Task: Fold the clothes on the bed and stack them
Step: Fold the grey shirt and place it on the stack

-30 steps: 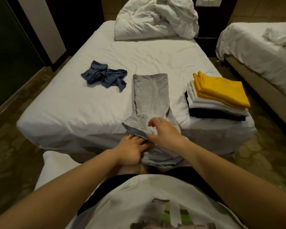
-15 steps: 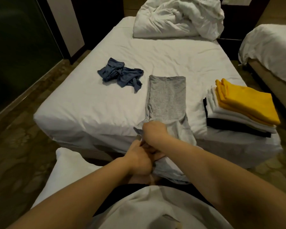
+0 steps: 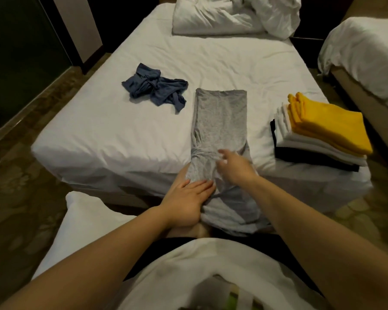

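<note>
Mid-fold: my left hand presses the grey garment flat, fingers straight; my right hand is loosely spread (blurred). Next, I'd fold the near end over.

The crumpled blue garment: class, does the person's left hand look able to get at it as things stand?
Probably yes. The blue garment lies uncovered, only bare bed between it and the left hand, which rests flat on the grey garment, holding nothing. A forward lean may be needed.
</note>
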Demonstrator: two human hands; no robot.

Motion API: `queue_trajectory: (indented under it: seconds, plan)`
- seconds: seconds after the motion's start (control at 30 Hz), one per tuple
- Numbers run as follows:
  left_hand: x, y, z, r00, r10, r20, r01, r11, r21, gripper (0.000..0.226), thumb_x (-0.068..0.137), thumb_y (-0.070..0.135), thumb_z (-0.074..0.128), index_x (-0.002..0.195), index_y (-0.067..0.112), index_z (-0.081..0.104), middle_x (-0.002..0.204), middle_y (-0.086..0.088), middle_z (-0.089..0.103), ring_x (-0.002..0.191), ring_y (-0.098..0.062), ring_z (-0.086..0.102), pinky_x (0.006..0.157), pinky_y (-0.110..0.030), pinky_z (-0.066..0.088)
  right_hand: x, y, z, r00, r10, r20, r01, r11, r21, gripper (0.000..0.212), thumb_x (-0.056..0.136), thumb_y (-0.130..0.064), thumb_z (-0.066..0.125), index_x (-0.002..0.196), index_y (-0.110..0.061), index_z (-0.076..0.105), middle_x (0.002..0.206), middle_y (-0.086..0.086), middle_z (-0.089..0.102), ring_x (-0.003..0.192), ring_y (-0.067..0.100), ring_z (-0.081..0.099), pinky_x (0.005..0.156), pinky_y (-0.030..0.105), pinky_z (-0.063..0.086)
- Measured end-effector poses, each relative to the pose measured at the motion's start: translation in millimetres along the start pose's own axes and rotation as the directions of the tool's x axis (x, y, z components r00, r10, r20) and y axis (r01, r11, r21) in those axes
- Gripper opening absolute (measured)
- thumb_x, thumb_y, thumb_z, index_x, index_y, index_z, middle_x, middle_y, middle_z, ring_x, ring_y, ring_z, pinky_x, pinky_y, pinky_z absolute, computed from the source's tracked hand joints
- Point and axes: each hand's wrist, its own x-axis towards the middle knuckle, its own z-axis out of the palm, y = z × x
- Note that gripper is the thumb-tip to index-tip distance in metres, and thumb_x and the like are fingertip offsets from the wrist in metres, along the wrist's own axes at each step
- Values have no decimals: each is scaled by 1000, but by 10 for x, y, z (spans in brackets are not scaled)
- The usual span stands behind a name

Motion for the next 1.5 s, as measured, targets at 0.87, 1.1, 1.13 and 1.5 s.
queue_trajectory:
  seconds: [0.87, 1.1, 1.13, 1.5]
  plan:
    - [-307, -97, -30, 990, 83, -111, -111, 954, -279, 126, 43, 100, 19, 142, 24, 38, 150, 9, 30, 136, 2, 11, 109, -12, 3, -1594, 448, -83, 917, -388, -94, 361, 906, -222, 26, 76, -25, 51, 96, -24, 68, 95, -4, 68, 95, 18, 60, 84, 25, 31]
    - [-362, -189, 114, 896, -7, -445, -216, 867, -449, 46, 74, 39, 42, 107, 21, 70, 109, 8, 68, 111, 1, 51, 90, -5, 34, -1615, 765, -234, 925, -219, -311, 264, 959, 108, 15, 85, -11, 59, 95, -10, 71, 90, 4, 68, 84, 18, 59, 73, 22, 37]
    - [-376, -205, 101, 896, -39, -441, -200, 853, -482, 44, 75, 41, 43, 104, 22, 71, 103, 9, 70, 104, 2, 54, 86, -8, 39, -1611, 765, -238, 926, -215, -309, 268, 953, 140, 16, 86, -7, 60, 98, -9, 70, 90, 4, 67, 84, 15, 59, 72, 17, 38]
    - [-153, -464, -145, 922, -35, -387, -137, 903, -407, 54, 82, 74, 37, 73, 25, 55, 57, 3, 54, 60, -7, 52, 62, -36, 46, -1116, 756, -453, 938, -270, -216, 289, 955, 62, 21, 80, -43, 58, 67, -26, 55, 63, 2, 57, 64, 25, 56, 61, 47, 47]
